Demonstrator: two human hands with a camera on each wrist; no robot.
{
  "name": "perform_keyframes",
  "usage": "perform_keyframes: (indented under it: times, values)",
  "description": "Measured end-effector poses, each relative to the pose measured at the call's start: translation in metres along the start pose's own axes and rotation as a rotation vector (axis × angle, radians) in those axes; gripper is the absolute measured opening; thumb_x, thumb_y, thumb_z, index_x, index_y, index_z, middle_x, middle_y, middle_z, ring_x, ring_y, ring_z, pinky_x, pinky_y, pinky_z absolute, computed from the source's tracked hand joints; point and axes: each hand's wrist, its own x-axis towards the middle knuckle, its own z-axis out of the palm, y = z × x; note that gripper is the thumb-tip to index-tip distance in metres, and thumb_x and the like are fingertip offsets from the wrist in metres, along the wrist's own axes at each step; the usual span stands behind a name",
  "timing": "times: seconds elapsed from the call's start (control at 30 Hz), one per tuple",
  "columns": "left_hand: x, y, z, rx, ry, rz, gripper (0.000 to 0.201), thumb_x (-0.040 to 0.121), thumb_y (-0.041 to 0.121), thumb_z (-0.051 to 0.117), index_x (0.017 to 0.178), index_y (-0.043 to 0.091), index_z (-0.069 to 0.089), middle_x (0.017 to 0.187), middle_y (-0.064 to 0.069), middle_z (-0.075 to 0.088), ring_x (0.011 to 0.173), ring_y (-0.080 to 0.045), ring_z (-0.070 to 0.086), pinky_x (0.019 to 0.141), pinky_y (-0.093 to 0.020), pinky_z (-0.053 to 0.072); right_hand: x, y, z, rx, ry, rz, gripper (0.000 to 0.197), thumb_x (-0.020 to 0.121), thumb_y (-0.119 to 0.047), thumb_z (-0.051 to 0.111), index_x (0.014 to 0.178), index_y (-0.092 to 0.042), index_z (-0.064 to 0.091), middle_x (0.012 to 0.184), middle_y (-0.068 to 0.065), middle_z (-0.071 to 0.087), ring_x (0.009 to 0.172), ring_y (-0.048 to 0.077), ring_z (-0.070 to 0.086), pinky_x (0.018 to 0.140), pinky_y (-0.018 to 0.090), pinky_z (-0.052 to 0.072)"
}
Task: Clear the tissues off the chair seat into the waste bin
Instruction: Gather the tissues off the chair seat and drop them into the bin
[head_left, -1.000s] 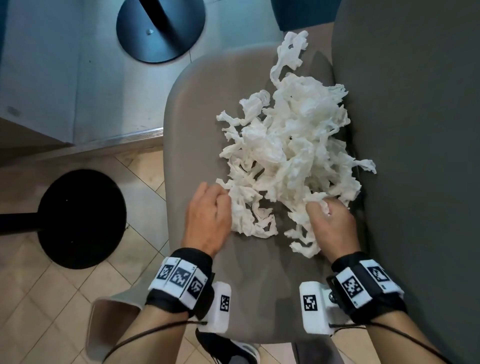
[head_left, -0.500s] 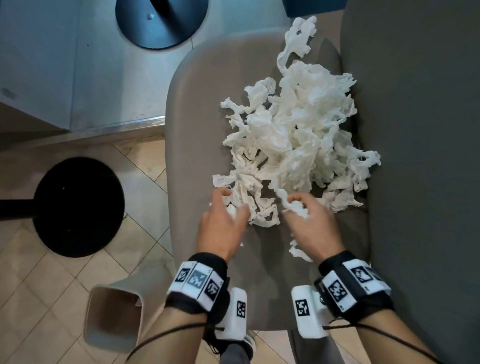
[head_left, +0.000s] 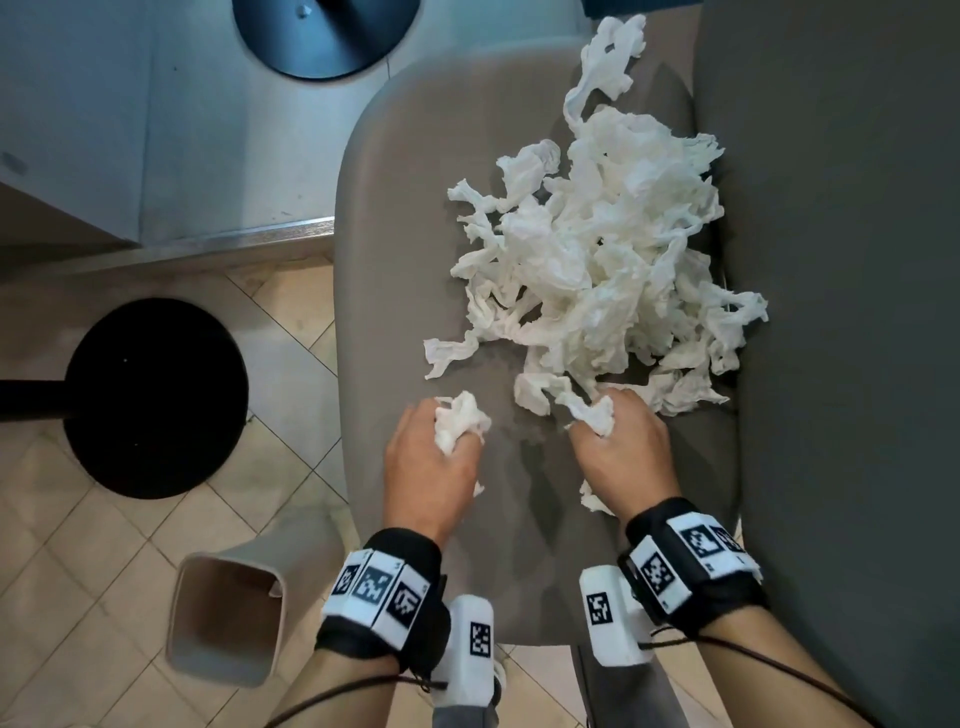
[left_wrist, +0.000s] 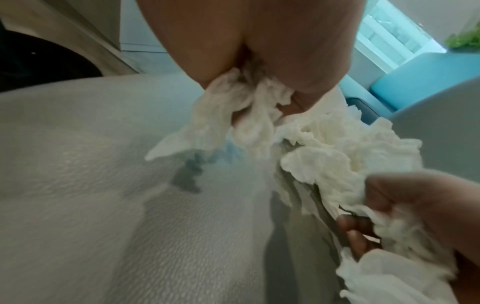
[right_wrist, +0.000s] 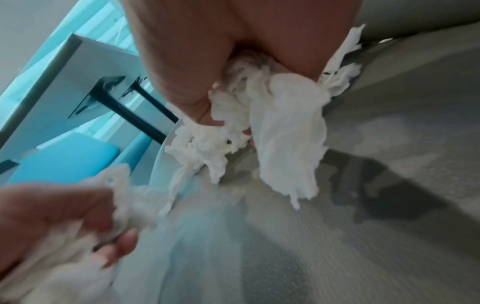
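A big heap of crumpled white tissues (head_left: 602, 260) lies on the beige chair seat (head_left: 395, 249), against the backrest. My left hand (head_left: 441, 447) grips a wad of tissue (head_left: 460, 423) just off the heap's near edge; the wad (left_wrist: 241, 115) bulges from the fist in the left wrist view. My right hand (head_left: 613, 447) holds another clump of tissue (head_left: 592, 413) still touching the heap, and strands (right_wrist: 272, 127) hang from its curled fingers. The beige waste bin (head_left: 228, 618) stands open on the floor at the lower left, beside the seat's front corner.
The dark grey backrest (head_left: 841, 312) fills the right side. A black round stool base (head_left: 156, 395) sits on the tiled floor left of the seat, and a dark blue table base (head_left: 322, 31) lies beyond. A loose tissue scrap (head_left: 592, 501) rests by my right wrist.
Both hands have closed on tissue and pulled back toward me from the heap's near edge. The left hand's wad has come free of the pile.
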Motion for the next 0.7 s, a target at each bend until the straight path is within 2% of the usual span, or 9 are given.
perform_keyframes:
  times: [0.07,0.13,0.2,0.27,0.33,0.4,0.47,0.6,0.7]
  values:
    - [-0.007,-0.004,-0.006,-0.081,-0.009,-0.039,0.019,0.080,0.008,0.059,0.083,0.027,0.054,0.074,0.005,0.064,0.066,-0.022,0.058,0.055,-0.034,0.053,-0.006,0.004,-0.008,0.106,0.042,0.030,0.008,0.079,-0.014,0.059,0.078,-0.020,0.056,0.077,0.003,0.065,0.074,0.026,0.061,0.059,0.032,0.044]
    - [-0.013,-0.004,-0.010,-0.140,-0.037,-0.053,0.031,0.081,0.002,0.050,0.090,0.031,0.055,0.075,0.004,0.066,0.063,-0.021,0.056,0.049,-0.033,0.051,-0.010,0.006,-0.013,0.198,0.058,0.066,0.024,0.079,-0.004,0.059,0.083,-0.028,0.057,0.077,0.003,0.068,0.065,0.020,0.063,0.053,0.029,0.052]
    - [-0.016,-0.004,-0.013,-0.148,-0.054,-0.054,0.037,0.081,0.007,0.046,0.100,0.036,0.059,0.079,0.003,0.070,0.070,-0.023,0.061,0.056,-0.041,0.055,-0.014,0.007,-0.016,0.288,0.057,0.103,0.030,0.080,-0.003,0.057,0.083,-0.033,0.058,0.073,0.003,0.065,0.053,0.016,0.056,0.045,0.029,0.050]
    - [-0.014,-0.004,-0.014,-0.118,-0.029,-0.044,0.030,0.079,0.022,0.045,0.100,0.036,0.062,0.082,0.004,0.070,0.080,-0.024,0.063,0.067,-0.046,0.058,-0.016,0.005,-0.016,0.333,0.047,0.126,0.015,0.077,-0.016,0.054,0.082,-0.028,0.062,0.068,0.004,0.061,0.055,0.021,0.052,0.050,0.034,0.050]
    - [-0.004,-0.001,-0.013,-0.064,0.021,-0.030,0.013,0.083,0.030,0.048,0.090,0.028,0.059,0.084,0.004,0.064,0.082,-0.024,0.060,0.072,-0.046,0.055,-0.015,0.002,-0.012,0.296,0.035,0.121,0.008,0.075,-0.028,0.057,0.071,-0.021,0.058,0.061,-0.004,0.054,0.057,0.017,0.047,0.056,0.030,0.041]
    - [0.014,0.006,-0.011,0.045,0.065,0.005,0.016,0.087,0.033,0.051,0.079,0.020,0.053,0.082,0.003,0.055,0.080,-0.025,0.054,0.071,-0.039,0.047,-0.010,0.000,-0.007,0.239,0.025,0.117,0.031,0.080,-0.032,0.066,0.060,-0.015,0.049,0.055,-0.008,0.047,0.055,0.014,0.042,0.055,0.029,0.037]
    - [0.035,0.013,-0.008,0.179,0.051,0.037,0.026,0.091,0.041,0.053,0.082,0.018,0.058,0.089,0.004,0.051,0.082,-0.021,0.051,0.074,-0.032,0.040,-0.003,0.000,-0.003,0.108,0.059,0.095,0.040,0.081,-0.031,0.071,0.054,-0.019,0.044,0.052,-0.009,0.045,0.056,0.015,0.043,0.053,0.028,0.034]
    - [0.066,0.017,0.003,0.368,0.021,0.123,0.033,0.092,0.044,0.056,0.114,0.020,0.055,0.106,-0.004,0.058,0.095,-0.030,0.057,0.075,-0.034,0.039,0.015,0.007,0.001,-0.007,0.148,0.071,0.011,0.082,-0.019,0.069,0.084,-0.018,0.059,0.074,-0.003,0.057,0.081,0.027,0.056,0.069,0.025,0.035]
    - [0.074,0.017,0.008,0.437,-0.033,0.159,0.029,0.092,0.039,0.056,0.115,0.024,0.048,0.105,-0.006,0.064,0.092,-0.034,0.060,0.071,-0.034,0.037,0.025,0.015,0.000,-0.025,0.186,0.068,0.033,0.082,-0.021,0.071,0.112,-0.015,0.058,0.097,0.009,0.066,0.098,0.031,0.059,0.075,0.026,0.036]
